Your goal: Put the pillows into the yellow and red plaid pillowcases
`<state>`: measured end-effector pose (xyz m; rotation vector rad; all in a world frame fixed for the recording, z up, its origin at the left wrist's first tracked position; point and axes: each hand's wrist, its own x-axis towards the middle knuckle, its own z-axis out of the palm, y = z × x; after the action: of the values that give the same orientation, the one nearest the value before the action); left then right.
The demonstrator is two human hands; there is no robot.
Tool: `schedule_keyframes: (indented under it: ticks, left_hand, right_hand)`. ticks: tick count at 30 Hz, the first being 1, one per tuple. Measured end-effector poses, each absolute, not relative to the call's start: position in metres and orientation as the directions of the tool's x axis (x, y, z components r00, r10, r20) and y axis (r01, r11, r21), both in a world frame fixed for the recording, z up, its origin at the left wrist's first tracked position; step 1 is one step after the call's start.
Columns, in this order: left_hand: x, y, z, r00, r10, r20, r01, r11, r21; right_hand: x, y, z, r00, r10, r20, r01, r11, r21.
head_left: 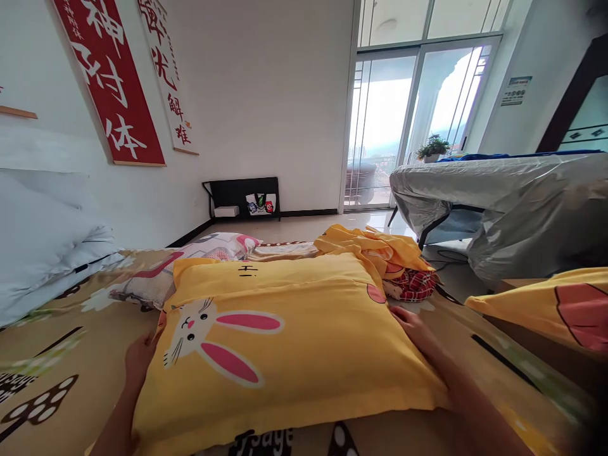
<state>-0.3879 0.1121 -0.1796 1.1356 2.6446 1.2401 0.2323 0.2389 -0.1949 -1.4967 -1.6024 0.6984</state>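
On bed (104, 335), my L hand (139, 354) & R hand (409, 323) are holding yellow pillow (313, 354), prob. all covered; yellow cloth (349, 240) is lying rumpled.

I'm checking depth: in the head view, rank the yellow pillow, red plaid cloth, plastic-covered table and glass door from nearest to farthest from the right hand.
1. Yellow pillow, at the right hand's left
2. Red plaid cloth, just beyond
3. Plastic-covered table, farther right
4. Glass door, at the back
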Motion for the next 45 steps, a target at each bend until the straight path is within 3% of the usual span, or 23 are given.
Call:
schedule_keyframes:
  ticks: [9,12,15,17,19,21,22,24,26,29,34,40,45]
  left_hand:
    - [-0.374,0.106,-0.177,-0.784,0.580,0.221,0.539,0.459,0.706]
    - [-0.377,0.102,-0.173,-0.824,0.519,0.230,0.506,0.489,0.710]
    - [-0.372,0.095,-0.156,-0.872,0.378,0.312,0.476,0.505,0.720]
    - [-0.354,0.090,-0.141,-0.816,0.310,0.488,0.578,0.427,0.695]
    - [-0.321,0.086,-0.131,-0.638,0.348,0.686,0.770,0.277,0.575]
    - [-0.277,0.085,-0.129,-0.384,0.500,0.776,0.917,0.106,0.385]
    - [-0.255,0.086,-0.132,-0.238,0.576,0.782,0.962,0.026,0.273]
    - [-0.218,0.088,-0.140,0.069,0.695,0.716,0.992,-0.125,0.027]
    - [-0.198,0.090,-0.149,0.243,0.731,0.638,0.969,-0.210,-0.129]
    - [-0.195,0.092,-0.153,0.249,0.743,0.621,0.968,-0.199,-0.151]
    - [-0.214,0.097,-0.149,0.031,0.779,0.626,0.998,-0.061,0.026]
    - [-0.247,0.100,-0.148,-0.315,0.777,0.545,0.937,0.164,0.308]
    - [-0.303,0.081,-0.161,-0.575,0.735,0.358,0.742,0.285,0.607]
  right_hand:
    - [0.238,0.236,-0.191,0.215,0.930,0.297,0.678,0.077,-0.731]
    - [0.244,0.236,-0.191,0.192,0.941,0.277,0.679,0.076,-0.730]
    - [0.241,0.234,-0.182,0.190,0.955,0.228,0.694,0.034,-0.720]
    - [0.224,0.227,-0.172,0.284,0.912,0.295,0.754,-0.023,-0.656]
    - [0.193,0.212,-0.161,0.275,0.821,0.500,0.834,0.055,-0.549]
    - [0.152,0.191,-0.154,-0.004,0.715,0.699,0.868,0.350,-0.352]
    - [0.131,0.179,-0.153,-0.207,0.650,0.731,0.832,0.510,-0.218]
    - [0.098,0.158,-0.155,-0.568,0.518,0.640,0.681,0.732,0.013]
    - [0.083,0.148,-0.158,-0.680,0.476,0.557,0.616,0.784,0.082]
    - [0.094,0.156,-0.162,-0.578,0.582,0.572,0.714,0.700,0.010]
    - [0.142,0.194,-0.171,-0.226,0.773,0.593,0.852,0.451,-0.264]
    - [0.172,0.210,-0.194,-0.053,0.881,0.470,0.731,0.355,-0.583]
    - [0.191,0.193,-0.215,0.093,0.946,0.309,0.558,0.207,-0.803]
